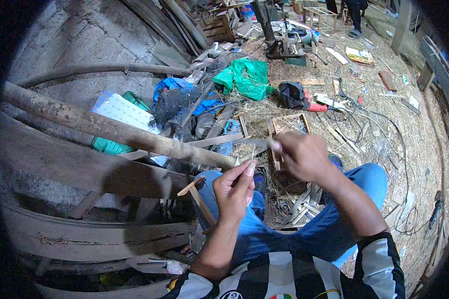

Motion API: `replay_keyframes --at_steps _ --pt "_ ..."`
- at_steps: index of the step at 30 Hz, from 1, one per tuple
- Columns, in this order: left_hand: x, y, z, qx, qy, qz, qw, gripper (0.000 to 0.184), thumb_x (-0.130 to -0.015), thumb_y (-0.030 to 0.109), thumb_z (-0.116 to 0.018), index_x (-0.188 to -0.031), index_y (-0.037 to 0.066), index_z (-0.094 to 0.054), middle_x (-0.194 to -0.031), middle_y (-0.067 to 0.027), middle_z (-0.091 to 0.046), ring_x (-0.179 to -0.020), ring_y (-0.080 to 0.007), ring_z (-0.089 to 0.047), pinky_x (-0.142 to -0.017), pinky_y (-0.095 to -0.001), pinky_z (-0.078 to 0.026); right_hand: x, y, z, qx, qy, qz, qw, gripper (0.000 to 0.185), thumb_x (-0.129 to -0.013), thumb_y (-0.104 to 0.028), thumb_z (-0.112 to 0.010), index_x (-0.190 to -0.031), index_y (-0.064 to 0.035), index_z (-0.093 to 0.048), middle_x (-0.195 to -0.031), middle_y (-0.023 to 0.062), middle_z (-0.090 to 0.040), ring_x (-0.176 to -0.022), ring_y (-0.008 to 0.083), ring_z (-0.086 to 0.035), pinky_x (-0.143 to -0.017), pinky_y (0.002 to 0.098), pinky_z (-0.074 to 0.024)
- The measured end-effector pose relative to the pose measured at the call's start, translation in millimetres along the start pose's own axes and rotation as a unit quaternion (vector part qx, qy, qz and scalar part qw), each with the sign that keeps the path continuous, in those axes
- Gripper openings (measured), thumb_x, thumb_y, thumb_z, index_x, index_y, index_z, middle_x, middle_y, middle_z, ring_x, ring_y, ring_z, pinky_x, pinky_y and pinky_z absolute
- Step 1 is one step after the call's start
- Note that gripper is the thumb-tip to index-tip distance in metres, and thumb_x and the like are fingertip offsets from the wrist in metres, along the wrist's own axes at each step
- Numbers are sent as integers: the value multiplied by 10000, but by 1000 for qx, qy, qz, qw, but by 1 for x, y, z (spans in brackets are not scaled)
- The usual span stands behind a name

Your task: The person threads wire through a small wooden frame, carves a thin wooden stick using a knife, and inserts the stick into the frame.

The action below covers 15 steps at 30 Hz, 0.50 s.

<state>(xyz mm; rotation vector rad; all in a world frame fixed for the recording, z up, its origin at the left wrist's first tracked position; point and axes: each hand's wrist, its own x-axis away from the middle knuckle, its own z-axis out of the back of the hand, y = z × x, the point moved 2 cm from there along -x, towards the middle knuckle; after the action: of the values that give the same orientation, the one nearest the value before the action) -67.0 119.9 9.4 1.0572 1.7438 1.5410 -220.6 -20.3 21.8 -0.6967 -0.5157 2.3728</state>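
A thin pale sliver (254, 151) stands upright between the pinched thumb and fingertips of my left hand (236, 188), above my left thigh. My right hand (304, 155) is closed around the handle end of a knife (250, 141), whose blade points left and lies close to the sliver's upper part. Whether blade and sliver touch cannot be made out. Under and beyond my right hand is a small wooden frame (290, 118). A light wooden piece with a crossbar (203, 203) leans beside my left knee.
A long pole (110, 126) and wooden planks (85, 239) run along the left. Ahead lie a green plastic bag (244, 79), a red power tool (316, 106) with its cable, and scattered wood scraps. A person's foot (354, 34) shows at the top right.
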Motion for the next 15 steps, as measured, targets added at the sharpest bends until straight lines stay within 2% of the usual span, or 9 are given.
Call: replay_keyframes --at_steps 3,5,8,12,15 --pt "7 -2 -1 28 -17 -17 999 233 -982 111 -669 -1160 -33 -714 -604 -8 -558 -401 -40 -375 -369 -221 -299 -7 13 12 2 32 -39 999 186 -961 -276 -615 -996 -103 -674 -815 147 -663 -728 399 -645 -606 504 -481" --pt "4 -3 -1 30 -3 -1 1000 229 -981 110 -671 -1158 -28 -716 -609 -10 -563 -403 -39 -381 -368 -220 -298 -6 8 14 -16 32 -28 999 183 -974 -274 -607 -994 -107 -679 -811 147 -666 -729 393 -649 -604 498 -479" --pt "2 -1 0 22 2 17 1000 230 -975 114 -690 -1169 -6 -720 -653 -18 -595 -429 -35 -413 -383 -209 -312 4 -7 3 -50 16 47 998 163 -954 -242 -617 -1009 -103 -681 -805 126 -671 -721 369 -663 -593 478 -490" --pt "3 -4 1 4 8 -9 1000 234 -970 115 -705 -1179 11 -724 -693 -26 -622 -460 -29 -445 -403 -197 -329 6 -16 -2 -18 -38 48 998 178 -909 -225 -644 -1047 -117 -672 -823 101 -679 -727 350 -673 -593 472 -503" --pt "2 -4 1 0 -6 -21 1000 237 -967 112 -708 -1181 11 -723 -695 -27 -625 -462 -30 -451 -405 -198 -332 4 -16 0 -21 -37 41 998 182 -896 -220 -654 -1045 -118 -672 -825 103 -677 -731 348 -673 -595 476 -501"
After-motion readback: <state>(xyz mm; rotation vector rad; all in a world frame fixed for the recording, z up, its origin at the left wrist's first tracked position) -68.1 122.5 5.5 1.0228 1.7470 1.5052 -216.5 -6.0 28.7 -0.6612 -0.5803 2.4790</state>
